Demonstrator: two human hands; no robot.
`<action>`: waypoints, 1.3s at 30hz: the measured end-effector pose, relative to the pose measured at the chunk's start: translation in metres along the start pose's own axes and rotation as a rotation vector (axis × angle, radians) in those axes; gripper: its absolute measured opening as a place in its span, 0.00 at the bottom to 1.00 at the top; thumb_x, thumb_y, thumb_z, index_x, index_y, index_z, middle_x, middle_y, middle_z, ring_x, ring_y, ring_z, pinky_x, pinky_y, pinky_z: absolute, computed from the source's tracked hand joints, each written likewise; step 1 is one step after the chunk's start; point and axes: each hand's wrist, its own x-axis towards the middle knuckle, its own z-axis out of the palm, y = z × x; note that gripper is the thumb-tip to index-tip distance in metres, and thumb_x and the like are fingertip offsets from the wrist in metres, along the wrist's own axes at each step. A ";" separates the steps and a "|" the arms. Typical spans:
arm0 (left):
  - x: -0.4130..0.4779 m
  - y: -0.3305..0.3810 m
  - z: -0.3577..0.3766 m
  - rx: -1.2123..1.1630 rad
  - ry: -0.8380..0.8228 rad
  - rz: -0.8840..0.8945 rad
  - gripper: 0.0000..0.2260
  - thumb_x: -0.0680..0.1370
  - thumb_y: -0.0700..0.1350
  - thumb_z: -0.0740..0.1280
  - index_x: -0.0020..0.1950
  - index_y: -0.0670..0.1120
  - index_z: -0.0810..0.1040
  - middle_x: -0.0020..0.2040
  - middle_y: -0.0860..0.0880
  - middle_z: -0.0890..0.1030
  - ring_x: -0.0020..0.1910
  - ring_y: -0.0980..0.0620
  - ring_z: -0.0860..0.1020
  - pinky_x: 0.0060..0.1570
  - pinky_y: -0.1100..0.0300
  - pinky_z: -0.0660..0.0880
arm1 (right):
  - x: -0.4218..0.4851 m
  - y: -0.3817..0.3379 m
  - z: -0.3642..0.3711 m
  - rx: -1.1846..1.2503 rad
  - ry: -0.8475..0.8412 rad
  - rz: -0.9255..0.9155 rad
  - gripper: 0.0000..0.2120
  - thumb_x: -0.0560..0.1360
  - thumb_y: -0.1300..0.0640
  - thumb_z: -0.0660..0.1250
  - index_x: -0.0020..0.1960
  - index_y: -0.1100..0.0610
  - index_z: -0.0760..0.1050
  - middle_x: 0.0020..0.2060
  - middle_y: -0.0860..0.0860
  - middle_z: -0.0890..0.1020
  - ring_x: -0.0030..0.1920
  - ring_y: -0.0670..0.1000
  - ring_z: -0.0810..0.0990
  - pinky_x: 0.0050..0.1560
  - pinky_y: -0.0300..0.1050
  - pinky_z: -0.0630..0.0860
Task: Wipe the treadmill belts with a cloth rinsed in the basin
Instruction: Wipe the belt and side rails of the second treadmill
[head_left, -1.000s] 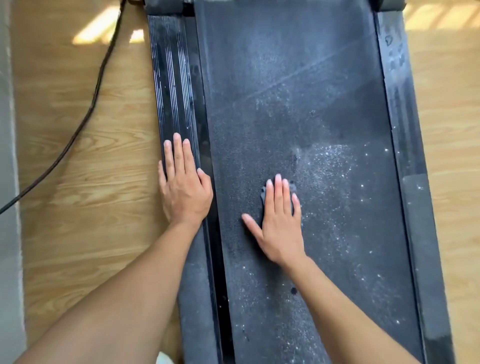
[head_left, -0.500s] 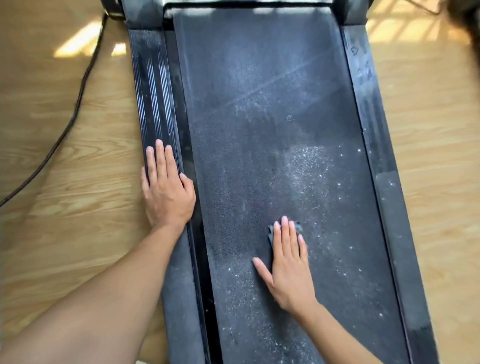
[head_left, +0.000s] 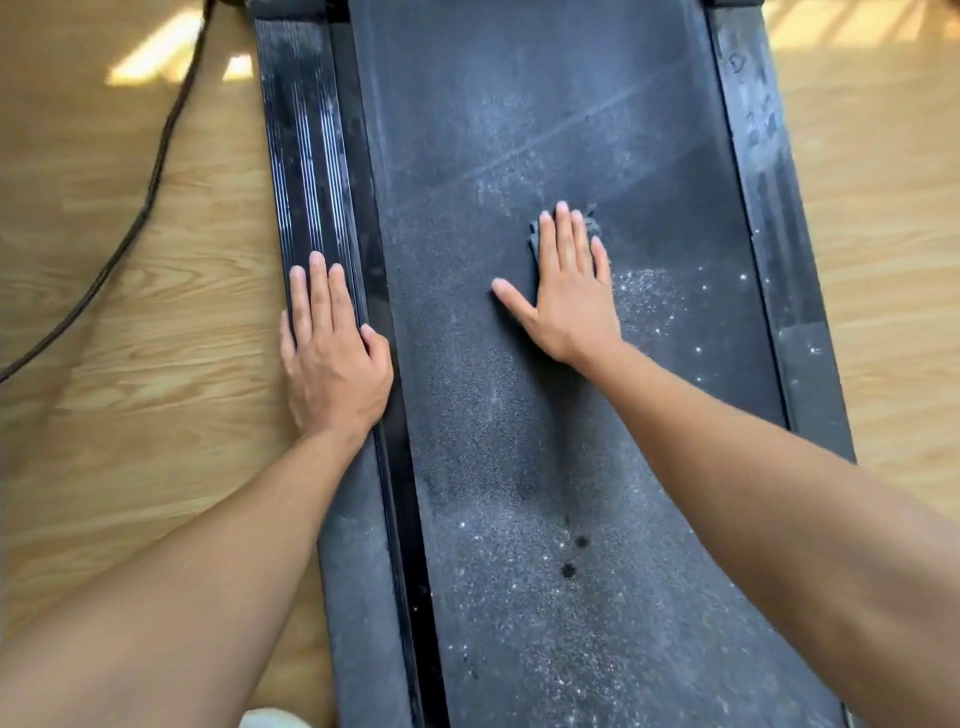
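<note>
The dark treadmill belt (head_left: 519, 130) runs up the middle of the view, dusty with pale specks and a darker wiped streak down its centre. My right hand (head_left: 569, 291) lies flat on the belt with straight fingers, pressing a small dark cloth (head_left: 535, 234) whose edges show past the fingertips. My left hand (head_left: 332, 353) rests flat on the ribbed left side rail (head_left: 306, 156), fingers straight and holding nothing.
The right side rail (head_left: 763, 208) borders the belt. Wooden floor (head_left: 130, 312) lies on both sides. A black cable (head_left: 156, 171) curves across the floor at the left. Two dark wet spots (head_left: 574, 556) mark the belt near me. The basin is not in view.
My right hand slid back toward me with the cloth, then pushed it forward up the belt, leaving a darker wiped streak behind. The left hand stayed on the side rail.
</note>
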 end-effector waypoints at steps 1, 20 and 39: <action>-0.001 0.000 -0.001 -0.002 -0.007 -0.002 0.32 0.80 0.47 0.59 0.85 0.45 0.56 0.87 0.50 0.51 0.85 0.49 0.50 0.80 0.43 0.59 | -0.037 0.007 0.009 -0.011 -0.015 0.003 0.47 0.80 0.26 0.47 0.86 0.57 0.42 0.85 0.54 0.42 0.84 0.52 0.39 0.83 0.57 0.44; 0.000 -0.003 0.006 0.022 -0.029 0.041 0.37 0.80 0.56 0.60 0.85 0.44 0.52 0.87 0.47 0.48 0.86 0.47 0.46 0.82 0.41 0.50 | 0.041 0.042 -0.019 0.054 0.025 0.080 0.51 0.77 0.23 0.48 0.86 0.58 0.43 0.85 0.56 0.44 0.85 0.54 0.41 0.83 0.57 0.41; -0.006 0.019 0.014 0.164 -0.071 0.096 0.41 0.80 0.70 0.52 0.85 0.44 0.55 0.85 0.37 0.44 0.85 0.39 0.43 0.81 0.33 0.45 | 0.049 0.064 -0.016 0.032 0.075 0.139 0.51 0.77 0.22 0.48 0.86 0.58 0.45 0.85 0.56 0.45 0.85 0.54 0.43 0.83 0.57 0.43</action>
